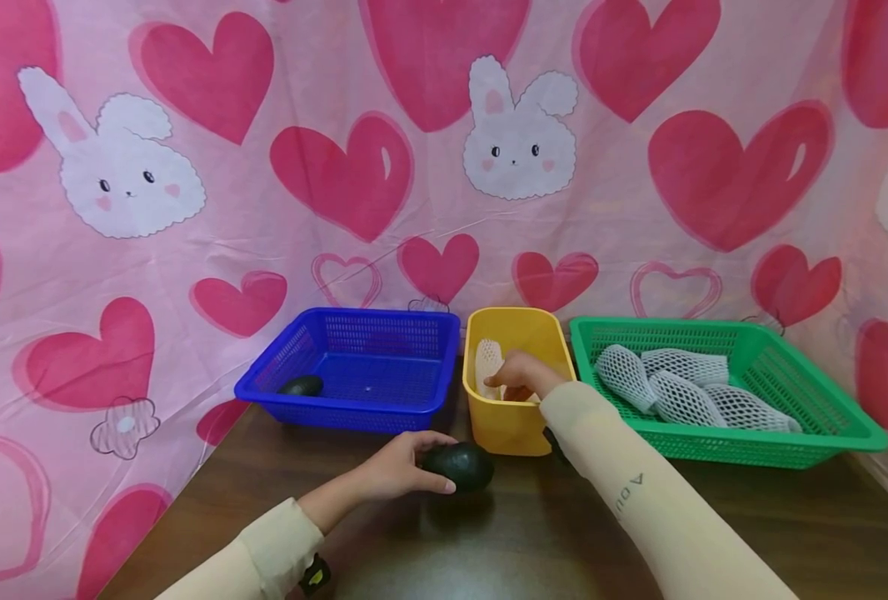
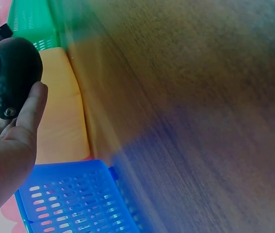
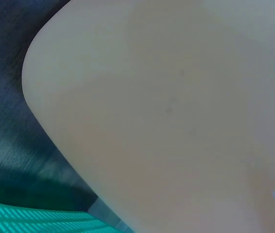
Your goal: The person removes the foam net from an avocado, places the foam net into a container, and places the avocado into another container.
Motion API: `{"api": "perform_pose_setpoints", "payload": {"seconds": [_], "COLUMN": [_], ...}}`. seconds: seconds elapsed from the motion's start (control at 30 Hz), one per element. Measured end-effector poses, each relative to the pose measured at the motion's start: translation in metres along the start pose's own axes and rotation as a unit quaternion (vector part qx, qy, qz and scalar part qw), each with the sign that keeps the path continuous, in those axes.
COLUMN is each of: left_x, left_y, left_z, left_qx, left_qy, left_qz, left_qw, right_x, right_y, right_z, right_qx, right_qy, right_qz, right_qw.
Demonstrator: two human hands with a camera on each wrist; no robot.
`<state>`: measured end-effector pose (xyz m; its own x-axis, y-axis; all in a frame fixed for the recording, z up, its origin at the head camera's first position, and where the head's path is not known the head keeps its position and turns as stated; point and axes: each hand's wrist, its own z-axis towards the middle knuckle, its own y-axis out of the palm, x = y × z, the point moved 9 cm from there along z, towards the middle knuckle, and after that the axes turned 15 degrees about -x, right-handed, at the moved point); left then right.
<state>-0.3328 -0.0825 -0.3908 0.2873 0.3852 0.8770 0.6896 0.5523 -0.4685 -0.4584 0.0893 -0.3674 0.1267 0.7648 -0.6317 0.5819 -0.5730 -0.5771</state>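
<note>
A dark green avocado (image 1: 459, 467) is held in my left hand (image 1: 406, 468), above the table in front of the yellow bin (image 1: 515, 429). In the left wrist view the thumb and fingers grip the avocado (image 2: 13, 77) from opposite sides, its stem end showing. My right hand (image 1: 528, 375) reaches down into the yellow bin. Beside its fingers stands a white foam net sleeve (image 1: 488, 358). The right fingertips are partly hidden inside the bin, and I cannot tell whether they pinch a sleeve. In the right wrist view the pale sleeve (image 3: 152, 111) covers most of the picture.
To the left, a blue basket (image 1: 376, 417) holds another avocado (image 1: 301, 386) in its near left corner. At the right, a green basket (image 1: 729, 450) contains several pieces in white foam nets (image 1: 684, 398). All stand on a brown wooden table (image 1: 564, 533) before a heart-patterned cloth (image 1: 429, 217).
</note>
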Motion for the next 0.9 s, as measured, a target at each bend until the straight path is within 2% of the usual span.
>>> {"api": "perform_pose_setpoints", "payload": {"seconds": [0.23,0.43,0.73,0.9], "left_x": [0.001,0.0,0.002,0.008], "left_y": [0.0,-0.001,-0.012,-0.019], "left_z": [-0.001,-0.001,-0.006,-0.011], "left_qx": [0.002,0.003,0.011,0.025], "left_qy": [0.003,0.004,0.005,0.021], "left_qz": [0.001,0.003,0.009,0.007], "left_qw": [1.0,1.0,0.9999,0.9994], "right_x": [-0.001,-0.004,-0.02,-0.026], "right_y": [-0.002,-0.011,-0.028,-0.034], "right_z": [-0.003,-0.009,-0.032,-0.04], "right_qx": [0.001,0.022,0.082,0.104], "right_qy": [0.001,-0.005,-0.066,-0.097], "right_qz": [-0.009,-0.013,-0.007,0.004], "right_qw": [1.0,1.0,0.994,0.99]}}
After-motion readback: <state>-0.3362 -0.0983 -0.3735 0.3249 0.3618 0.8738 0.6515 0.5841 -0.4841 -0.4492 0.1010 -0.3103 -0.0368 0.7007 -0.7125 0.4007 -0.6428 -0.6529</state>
